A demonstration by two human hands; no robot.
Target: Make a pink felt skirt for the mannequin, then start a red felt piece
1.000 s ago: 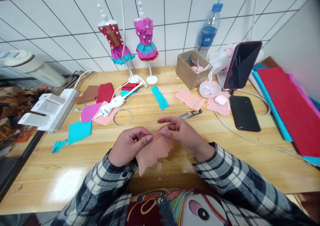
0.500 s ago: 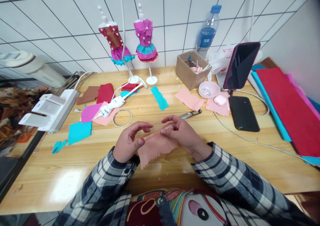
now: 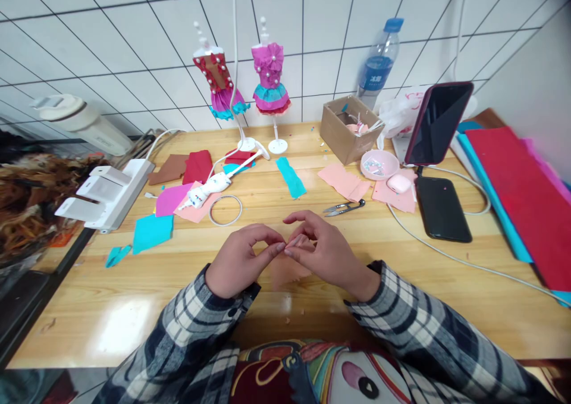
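Between my hands hangs a piece of pink crepe paper (image 3: 289, 273), its top edge gathered and its lower part partly covered by my hands. My left hand (image 3: 247, 258) pinches the paper's upper edge with thumb and forefinger. Close against it, my right hand (image 3: 328, 250) is closed on the bunched part of the same paper, the fingertips of both hands almost touching. Thread snips (image 3: 344, 208) lie on the table just beyond my right hand. A white ring (image 3: 225, 210) lies beyond my left hand.
Two small dress forms (image 3: 270, 74) in crepe dresses stand at the back, and a third form (image 3: 209, 190) lies down. A cardboard box (image 3: 343, 139), pink bead bowl (image 3: 380, 165), black phone (image 3: 442, 209) and red crepe sheets (image 3: 517, 190) are to the right. Turquoise paper (image 3: 153, 233) lies left.
My left hand has moved right and its fingers have closed on the paper beside my right hand. The pink paper is more gathered and less of it shows. The view has shifted slightly.
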